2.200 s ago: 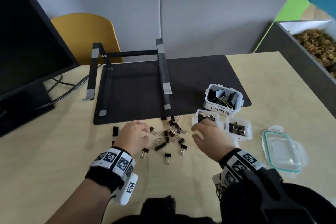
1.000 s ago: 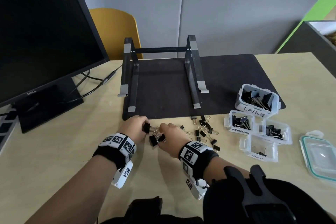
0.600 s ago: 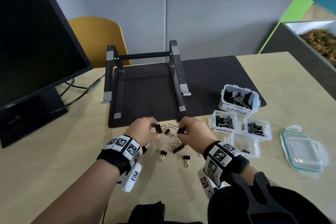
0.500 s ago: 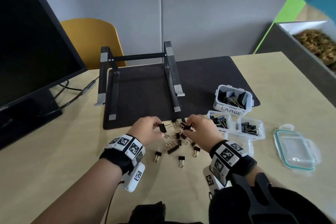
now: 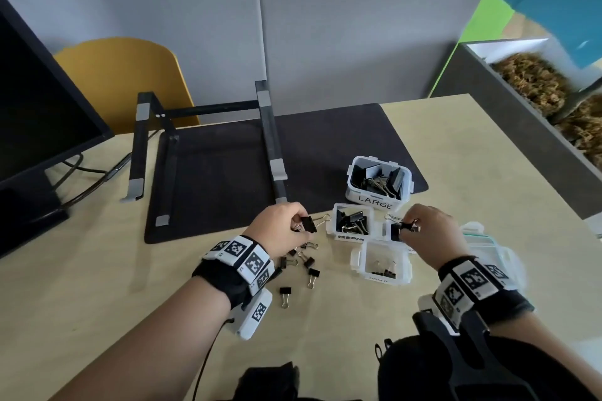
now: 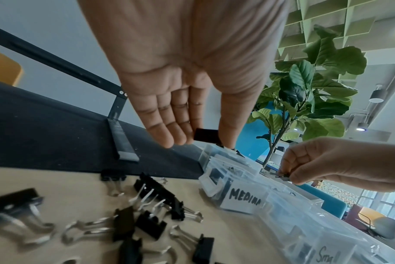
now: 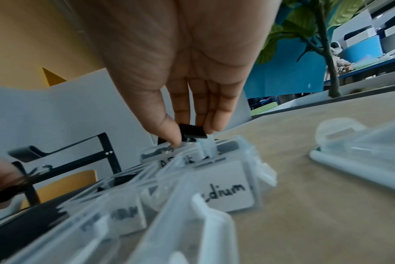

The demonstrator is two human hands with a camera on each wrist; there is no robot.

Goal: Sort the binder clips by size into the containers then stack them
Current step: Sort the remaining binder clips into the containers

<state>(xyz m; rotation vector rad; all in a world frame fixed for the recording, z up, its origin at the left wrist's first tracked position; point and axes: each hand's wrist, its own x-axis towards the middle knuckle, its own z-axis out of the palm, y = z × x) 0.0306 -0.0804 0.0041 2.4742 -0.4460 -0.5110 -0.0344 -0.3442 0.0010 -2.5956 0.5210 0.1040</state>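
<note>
The left hand [image 5: 282, 227] is pinching a black metal binder clip with silver wire handles [image 5: 308, 224] between thumb and fingertips, holding it just beside the first clear plastic box labelled medium [image 5: 353, 223]. The right hand [image 5: 430, 229] is pinching a second black binder clip [image 7: 192, 131] the same way, hanging it right over the second clear medium-labelled box [image 7: 226, 192], which is sitting just beside the first.

Both hands are carrying at once, so my read is that the step is a double drop. To do it well, each clip should be brought squarely over its box's mouth before the fingers are let go, handles pointing down or sideways so they are not catching on the rim. The boxes look light; a clip knocking a wall could be nudging one into its neighbour, so a low, gentle release is looking wise. Both clips look medium-sized to me.

Counting now: two clips are in hand. Four open boxes are sitting together, namely the taller white box marked LARGE [image 5: 379, 205] on the dark desk mat [image 5: 228, 172], the two mediums, and one clear box marked small [image 5: 381, 265] nearest the person. One clear lid with a green seal [image 5: 488, 249] is lying beside them. About six or seven loose black clips [image 5: 308, 262] are waiting on the pale wooden tabletop [image 5: 97, 270], some hidden by the left wrist, so that count is rough.
</note>
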